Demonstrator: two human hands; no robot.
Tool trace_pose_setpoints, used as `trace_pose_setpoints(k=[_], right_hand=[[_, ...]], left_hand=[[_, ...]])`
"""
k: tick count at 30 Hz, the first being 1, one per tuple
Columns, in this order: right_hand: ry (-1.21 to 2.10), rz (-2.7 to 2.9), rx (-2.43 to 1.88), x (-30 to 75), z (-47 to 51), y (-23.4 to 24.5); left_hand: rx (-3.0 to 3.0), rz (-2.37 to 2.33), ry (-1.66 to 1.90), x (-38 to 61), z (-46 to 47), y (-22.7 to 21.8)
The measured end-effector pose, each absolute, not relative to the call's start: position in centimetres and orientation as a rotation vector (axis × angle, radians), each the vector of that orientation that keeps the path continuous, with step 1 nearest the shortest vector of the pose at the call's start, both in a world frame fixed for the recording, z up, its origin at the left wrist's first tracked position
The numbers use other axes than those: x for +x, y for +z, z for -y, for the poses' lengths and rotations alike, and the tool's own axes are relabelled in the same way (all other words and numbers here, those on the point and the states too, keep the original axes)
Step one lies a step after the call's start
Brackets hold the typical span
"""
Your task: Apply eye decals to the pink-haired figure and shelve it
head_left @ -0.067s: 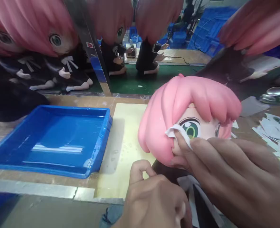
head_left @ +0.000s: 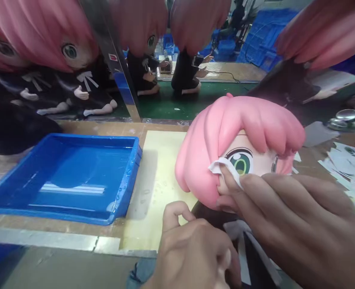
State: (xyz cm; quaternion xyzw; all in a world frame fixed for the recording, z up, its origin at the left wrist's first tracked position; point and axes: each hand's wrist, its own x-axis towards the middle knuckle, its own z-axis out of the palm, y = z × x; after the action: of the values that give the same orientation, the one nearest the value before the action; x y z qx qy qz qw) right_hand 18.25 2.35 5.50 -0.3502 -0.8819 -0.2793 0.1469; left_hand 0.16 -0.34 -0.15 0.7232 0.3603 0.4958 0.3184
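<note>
Head view | right hand (head_left: 288,224) – fingers (head_left: 231,180) pinching white sticker (head_left: 218,165) against doll (head_left: 240,148) face | left hand (head_left: 195,253) – fingers curled shut at doll's body | doll on table (head_left: 105,129) beside blue tray (head_left: 66,176)

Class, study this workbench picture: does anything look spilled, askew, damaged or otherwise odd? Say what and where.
Scraps of paper lie scattered loose at the bench's right edge. Droplets speckle the yellow mat beside the blue tray. The doll looks undamaged; the right hand presses a white patch by its eye, and the left hand is curled below.
</note>
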Motion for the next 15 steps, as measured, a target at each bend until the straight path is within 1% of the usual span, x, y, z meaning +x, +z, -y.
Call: trace_pose_setpoints(k=[6, 12, 13, 15], right_hand=[[-0.780, 2.491, -1.025, 18.2, -1.6, 5.3], [-0.520, 2.467, -0.978, 19.4, -0.6, 5.2], [-0.511, 2.473, -0.996, 19.6, -0.6, 5.3], [-0.602, 2.476, -1.064, 19.8, -0.9, 5.2]], left_hand=[[1.823, -1.009, 1.370, 0.5, 1.3, 0.4], [1.880, -0.978, 1.523, 0.5, 1.0, 2.0], [1.848, -1.001, 1.498, 0.5, 1.1, 2.2], [1.802, -1.046, 1.421, 0.3, 1.4, 2.7]])
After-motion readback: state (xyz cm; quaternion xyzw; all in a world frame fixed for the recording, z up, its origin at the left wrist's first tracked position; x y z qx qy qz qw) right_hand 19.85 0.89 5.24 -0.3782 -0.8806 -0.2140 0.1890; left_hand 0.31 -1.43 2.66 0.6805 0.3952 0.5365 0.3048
